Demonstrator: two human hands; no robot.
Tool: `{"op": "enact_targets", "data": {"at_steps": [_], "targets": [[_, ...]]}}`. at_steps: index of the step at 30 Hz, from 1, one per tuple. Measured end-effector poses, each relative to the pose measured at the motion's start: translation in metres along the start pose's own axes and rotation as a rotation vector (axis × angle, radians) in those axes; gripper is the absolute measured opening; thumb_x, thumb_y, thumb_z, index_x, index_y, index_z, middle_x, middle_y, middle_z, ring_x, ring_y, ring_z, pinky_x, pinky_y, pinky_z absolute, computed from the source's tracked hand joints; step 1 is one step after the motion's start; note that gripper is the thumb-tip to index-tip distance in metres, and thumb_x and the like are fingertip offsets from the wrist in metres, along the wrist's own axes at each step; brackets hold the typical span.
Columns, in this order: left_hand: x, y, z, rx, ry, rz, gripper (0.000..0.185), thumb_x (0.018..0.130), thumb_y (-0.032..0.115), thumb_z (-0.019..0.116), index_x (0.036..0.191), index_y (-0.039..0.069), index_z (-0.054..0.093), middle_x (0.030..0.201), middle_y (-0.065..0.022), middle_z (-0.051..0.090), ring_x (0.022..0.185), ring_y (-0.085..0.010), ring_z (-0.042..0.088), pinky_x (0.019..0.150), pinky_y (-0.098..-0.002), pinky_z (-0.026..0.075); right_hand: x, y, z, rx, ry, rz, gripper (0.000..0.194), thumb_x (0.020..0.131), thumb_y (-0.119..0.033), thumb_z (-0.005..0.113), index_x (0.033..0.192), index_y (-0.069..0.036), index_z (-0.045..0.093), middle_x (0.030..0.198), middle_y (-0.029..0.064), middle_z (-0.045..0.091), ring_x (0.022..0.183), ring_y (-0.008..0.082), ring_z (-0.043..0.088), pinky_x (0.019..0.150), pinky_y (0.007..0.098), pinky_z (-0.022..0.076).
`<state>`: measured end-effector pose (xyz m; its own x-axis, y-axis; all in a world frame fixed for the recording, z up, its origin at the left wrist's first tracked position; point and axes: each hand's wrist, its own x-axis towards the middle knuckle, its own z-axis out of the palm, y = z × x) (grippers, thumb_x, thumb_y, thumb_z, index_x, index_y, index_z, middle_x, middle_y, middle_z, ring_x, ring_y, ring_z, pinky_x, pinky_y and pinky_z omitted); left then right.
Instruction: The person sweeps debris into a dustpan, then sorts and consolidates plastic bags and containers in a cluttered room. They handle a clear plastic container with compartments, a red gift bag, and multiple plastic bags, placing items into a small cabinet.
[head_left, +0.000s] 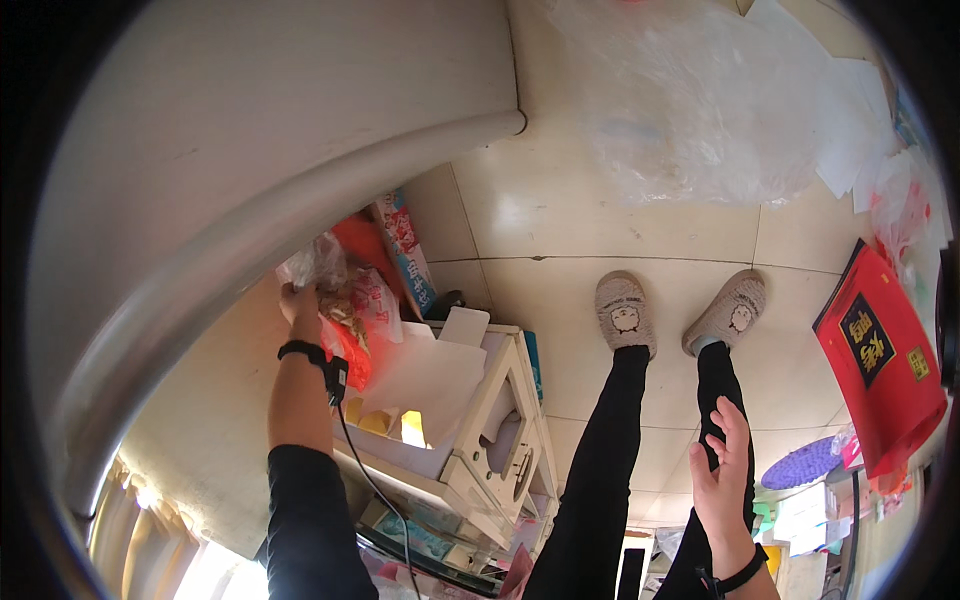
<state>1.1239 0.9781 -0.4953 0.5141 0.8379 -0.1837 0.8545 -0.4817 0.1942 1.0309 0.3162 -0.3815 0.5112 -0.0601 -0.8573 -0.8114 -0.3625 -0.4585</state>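
Note:
At the left, my left hand (298, 306) has its fingers curled at a crumpled clear plastic bag (319, 259), which partly hides the fingertips. Just beside it are a red plastic bag (351, 352) and a pinkish-white bag with red print (377, 304), with some brown material between them that I cannot make out. These lie at the far end of a white cabinet (480, 450), near an open white cardboard box (424, 367). A black strap with a cabled device is on my left wrist. My right hand (724, 472) hangs in front of my leg, holding nothing, fingers apart.
A large grey rounded panel (300, 97) fills the upper left. A printed carton (405, 251) leans beyond the bags. Clear plastic sheeting (697, 112) lies on the tiled floor ahead of my slippers (626, 315). At the right are a red gift bag (881, 360) and a purple round mat (802, 463).

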Motion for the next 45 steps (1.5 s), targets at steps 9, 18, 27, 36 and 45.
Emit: {"op": "enact_targets", "data": {"at_steps": [9, 18, 27, 36, 45], "targets": [[-0.126, 0.074, -0.102, 0.144, 0.033, 0.242, 0.043, 0.076, 0.004, 0.064, 0.117, -0.003, 0.052, 0.111, -0.0181, 0.058, 0.100, -0.0284, 0.059, 0.083, -0.0350, 0.049, -0.010, -0.023, 0.002, 0.028, -0.109, -0.175, 0.063, 0.083, -0.014, 0.066, 0.138, -0.010, 0.036, 0.138, 0.0122, 0.038, 0.118, 0.0250, 0.047, 0.090, 0.0363, 0.0442], [-0.386, 0.188, -0.067, 0.219, -0.570, 0.947, 0.070, 0.061, -0.010, 0.051, 0.130, -0.001, 0.046, 0.090, -0.0150, 0.049, 0.085, -0.0336, 0.049, 0.076, -0.0424, 0.043, -0.034, -0.058, 0.012, 0.640, -0.551, 0.076, 0.110, 0.074, -0.014, 0.078, 0.149, -0.015, -0.003, 0.152, 0.0154, 0.010, 0.135, 0.0341, 0.027, 0.096, 0.0486, 0.0442], [-0.515, 0.261, -0.025, 0.140, -1.034, 1.400, 0.047, 0.074, 0.003, 0.054, 0.121, 0.011, 0.054, 0.094, -0.0075, 0.050, 0.094, -0.0251, 0.051, 0.093, -0.0457, 0.037, 0.012, 0.001, -0.039, 1.414, -0.109, 0.345, 0.034, 0.082, -0.007, 0.067, 0.112, -0.004, 0.053, 0.102, 0.0056, 0.060, 0.092, 0.0158, 0.062, 0.079, 0.0293, 0.0520], [-0.479, 0.312, 0.009, -0.252, -1.008, 0.373, 0.090, 0.072, 0.028, 0.078, 0.144, 0.013, 0.026, 0.129, -0.0181, 0.047, 0.122, -0.0300, 0.044, 0.102, -0.0428, 0.037, 0.029, 0.032, -0.088, 1.523, -0.221, 0.316, 0.046, 0.087, -0.017, 0.064, 0.127, -0.006, 0.047, 0.120, 0.0071, 0.056, 0.108, 0.0192, 0.056, 0.094, 0.0394, 0.0476], [-0.529, 0.344, 0.060, -0.492, -1.838, -0.716, 0.052, 0.086, 0.022, 0.066, 0.132, 0.010, 0.044, 0.119, -0.0075, 0.057, 0.101, -0.0183, 0.060, 0.089, -0.0325, 0.049, 0.054, 0.085, -0.098, 1.126, -0.308, 0.380, 0.037, 0.092, -0.025, 0.058, 0.123, -0.007, 0.051, 0.121, 0.0082, 0.057, 0.108, 0.0213, 0.056, 0.092, 0.0389, 0.0496]]}}
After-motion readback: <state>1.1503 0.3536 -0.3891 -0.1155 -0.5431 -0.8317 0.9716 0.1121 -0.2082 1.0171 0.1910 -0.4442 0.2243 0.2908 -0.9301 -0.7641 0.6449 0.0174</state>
